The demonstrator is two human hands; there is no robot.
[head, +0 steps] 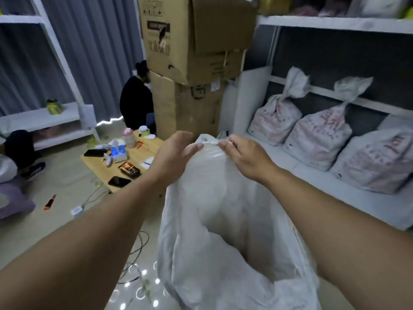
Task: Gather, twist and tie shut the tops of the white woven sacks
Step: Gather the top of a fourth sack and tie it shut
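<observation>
Sack (219,220): centre and lower frame, mouth open; looks soft, light and probably slippery.
Left hand (178,151): fingers curled over the far rim.
Right hand (243,153): pinches the same rim, just beside.
Grip: best bunched just below the rim.

The open sack (223,220) is cut off at 6 o'clock. Fingers of the left hand (176,153) hide behind its rim. Print on the tied sacks (317,135) at 3 o'clock is blurred.
</observation>
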